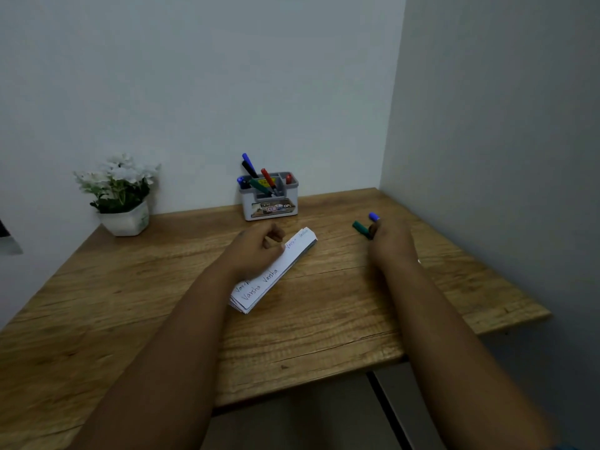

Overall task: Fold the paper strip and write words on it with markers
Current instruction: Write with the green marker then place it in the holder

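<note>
Right hand (pixel 388 237), fingers curled round two markers: a green marker (pixel 360 227) projecting toward 10 o'clock and a blue marker (pixel 374 216) projecting toward 12 o'clock. Whether either is capped cannot be told. Left hand (pixel 256 251), fingers loosely curled, resting on the near-left part of the folded paper strip (pixel 293 254); it appears to steady the strip rather than pinch it, and nothing is enclosed in the fingers.

The strip lies at the centre of the wooden table (pixel 324 319), its long axis running from 7 o'clock to 1 o'clock, several layers stacked, handwritten words already visible on the top face. The right hand is well apart from it, at 3 o'clock.

Judged handling: the strip is light, thin and pliant, prone to slide on the smooth tabletop and to spring open at its creases; holding it flat near one end, clear of the writing area, should keep it still.

At 12 o'clock, against the wall, a pen holder (pixel 269 203) with further markers; at 10 o'clock, a potted white-flowered plant (pixel 121 193).
</note>
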